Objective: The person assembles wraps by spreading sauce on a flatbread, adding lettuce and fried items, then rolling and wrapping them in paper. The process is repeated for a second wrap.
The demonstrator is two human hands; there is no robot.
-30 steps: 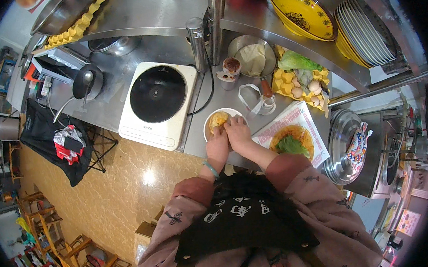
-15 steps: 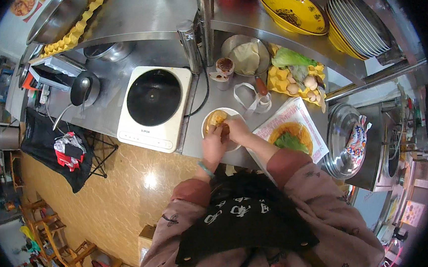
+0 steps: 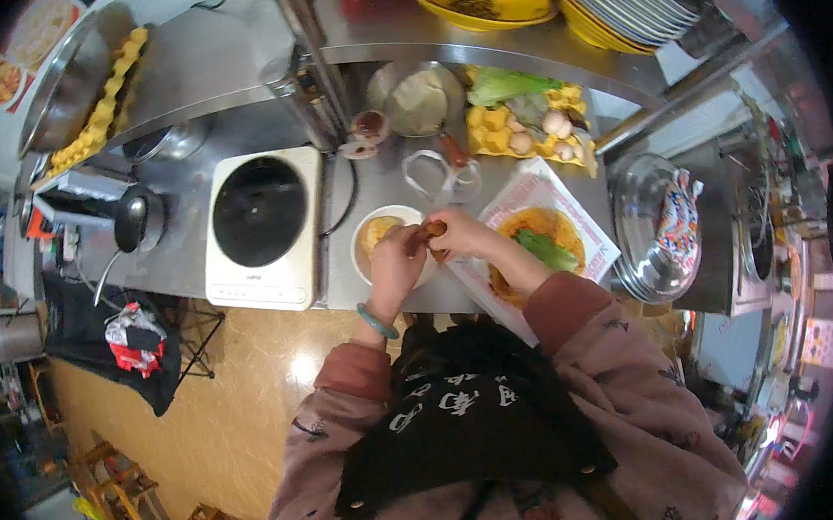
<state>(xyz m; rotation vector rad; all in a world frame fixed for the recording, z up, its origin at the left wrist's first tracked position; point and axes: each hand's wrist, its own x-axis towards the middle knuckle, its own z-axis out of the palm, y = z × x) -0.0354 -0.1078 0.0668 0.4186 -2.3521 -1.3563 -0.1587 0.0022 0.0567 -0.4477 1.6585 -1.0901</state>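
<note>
Over a white bowl [image 3: 359, 255] at the counter's front edge, my two hands meet. Between them is a brown, sausage-like piece of food [image 3: 424, 236]; its exact kind is unclear. My left hand [image 3: 395, 264] has its fingers closed on one end, and my right hand [image 3: 463, 235] pinches the other. A golden, rounded piece of food [image 3: 377, 230] lies in the bowl beside my left fingers. Right of the bowl, partly under my right forearm, printed paper [image 3: 584, 239] bears a round flatbread [image 3: 576, 245] with a green leaf [image 3: 543, 248] on top.
A white induction cooker [image 3: 288, 293] with a black top stands left. Behind the bowl are a sauce jar [image 3: 369, 126], a pan [image 3: 385, 88] with a wooden handle, and a yellow egg tray [image 3: 490, 139] with eggs and lettuce. A steel shelf [image 3: 479, 48] with plates overhangs the back.
The camera view has shifted. The golden piece, earlier at my left fingertips, now shows lying in the bowl. The brown piece is now plainly visible between my hands.
</note>
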